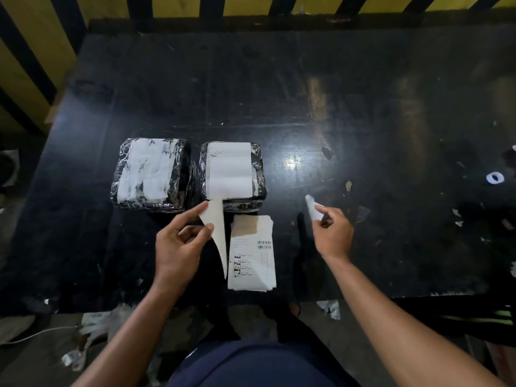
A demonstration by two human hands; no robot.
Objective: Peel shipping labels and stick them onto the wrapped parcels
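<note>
Two parcels wrapped in shiny black film sit side by side on the black table (279,93). The left parcel (152,174) has a torn white patch on top. The right parcel (231,174) carries a white shipping label (229,170). In front of it lies a stack of printed labels (252,252). My left hand (178,244) pinches a curved white sheet (217,233), edge-on, just left of the stack. My right hand (332,233) pinches a small white strip of paper (312,208) out to the right of the stack.
A white tape roll (494,177) lies near the table's right edge. Small paper scraps (458,216) dot the right side of the table. Torn backing paper and a white cable (42,332) litter the floor below the front edge. Yellow and black striped wall stands behind.
</note>
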